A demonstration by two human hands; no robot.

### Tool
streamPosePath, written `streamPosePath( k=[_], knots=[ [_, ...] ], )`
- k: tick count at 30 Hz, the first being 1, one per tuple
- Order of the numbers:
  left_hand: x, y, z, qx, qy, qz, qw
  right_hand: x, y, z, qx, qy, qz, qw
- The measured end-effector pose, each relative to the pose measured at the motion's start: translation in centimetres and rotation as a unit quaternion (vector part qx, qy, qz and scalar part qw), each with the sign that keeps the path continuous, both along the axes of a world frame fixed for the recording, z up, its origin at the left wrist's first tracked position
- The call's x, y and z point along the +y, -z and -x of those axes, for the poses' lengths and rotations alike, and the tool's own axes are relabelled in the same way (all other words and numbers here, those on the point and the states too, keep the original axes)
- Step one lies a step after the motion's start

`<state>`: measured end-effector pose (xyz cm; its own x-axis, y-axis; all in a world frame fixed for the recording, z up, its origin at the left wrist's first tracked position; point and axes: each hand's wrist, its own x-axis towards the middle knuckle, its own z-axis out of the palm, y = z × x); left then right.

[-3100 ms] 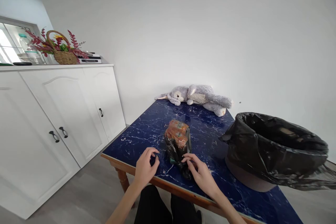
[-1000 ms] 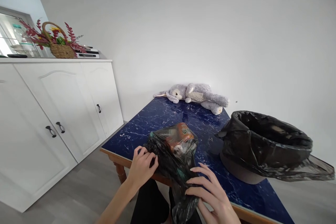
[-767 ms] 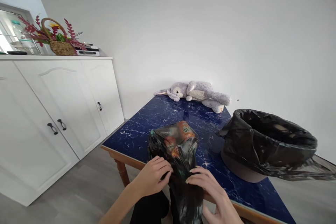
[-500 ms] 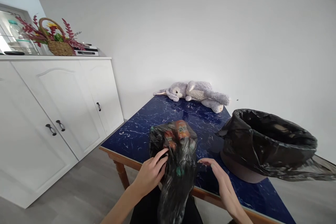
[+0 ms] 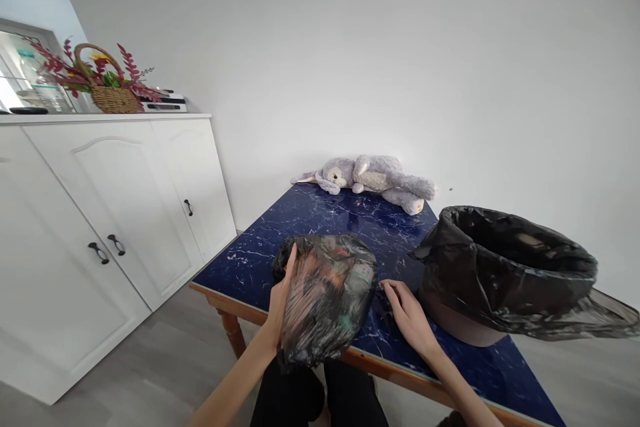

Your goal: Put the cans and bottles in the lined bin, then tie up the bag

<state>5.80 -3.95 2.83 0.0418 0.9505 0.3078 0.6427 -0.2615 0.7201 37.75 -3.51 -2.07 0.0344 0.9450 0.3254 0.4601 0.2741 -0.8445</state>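
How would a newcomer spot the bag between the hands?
Find the blue table with the plush rabbit at its far end. At the near edge, between the left hand and the right hand, is a dark see-through plastic bag. Unlike the open black liner over the bin, it is a stuffed bundle with orange showing through.

white wall (image 5: 320, 67) | grey floor (image 5: 165, 367) | white cabinet (image 5: 135, 193), black handles (image 5: 99, 254) | blue marbled table (image 5: 320, 213) | bright window (image 5: 9, 57), far left

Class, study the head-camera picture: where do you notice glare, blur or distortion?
Head view: highlights streak the filled black bag, which looks partly smeared; the window is washed out; the white cabinet stretches toward the left edge, suggesting wide-angle distortion; the blue tabletop shows soft reflections.
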Motion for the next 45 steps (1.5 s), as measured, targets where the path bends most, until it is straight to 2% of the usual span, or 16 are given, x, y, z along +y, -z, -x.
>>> streamPosePath(
  k=[4,8,10,14,16,23,27,31,35,39,45],
  knots=[
    [0.9,-2.0,0.1,0.105,-0.055,0.041,0.992,0.0,0.4,-0.1,-0.010,0.007,-0.004,1.000],
    [1.2,-3.3,1.5,0.198,-0.088,0.072,0.973,0.1,0.5,-0.3,-0.011,0.014,-0.001,1.000],
    [1.3,-3.7,2.8,0.251,-0.114,0.090,0.957,0.1,0.5,-0.3,-0.007,0.017,0.004,1.000],
    [1.6,-4.5,5.9,0.388,-0.140,0.090,0.906,0.0,0.5,-0.3,0.004,0.020,0.006,1.000],
    [1.6,-5.0,7.2,0.414,-0.142,0.083,0.895,0.1,0.6,-0.4,0.008,0.022,0.006,1.000],
    [1.2,-6.8,11.7,0.427,-0.127,0.037,0.895,0.1,0.7,-0.4,0.021,0.026,0.011,0.999],
    [0.8,-7.9,15.2,0.404,-0.181,-0.018,0.896,0.1,0.7,-0.4,0.031,0.028,0.013,0.999],
    [-0.1,-9.2,17.9,0.317,-0.223,-0.022,0.922,0.1,0.9,-0.4,0.043,0.026,0.018,0.999],
    [0.0,-10.2,18.9,0.234,-0.253,0.001,0.939,0.2,1.1,-0.5,0.047,0.021,0.018,0.999],
    [2.6,-10.5,18.6,0.240,-0.238,-0.011,0.941,0.2,0.9,-0.5,0.042,0.021,0.014,0.999],
    [8.9,-10.3,16.8,0.235,-0.201,0.010,0.951,0.0,0.8,-0.4,0.034,0.023,0.005,0.999]
  ],
)
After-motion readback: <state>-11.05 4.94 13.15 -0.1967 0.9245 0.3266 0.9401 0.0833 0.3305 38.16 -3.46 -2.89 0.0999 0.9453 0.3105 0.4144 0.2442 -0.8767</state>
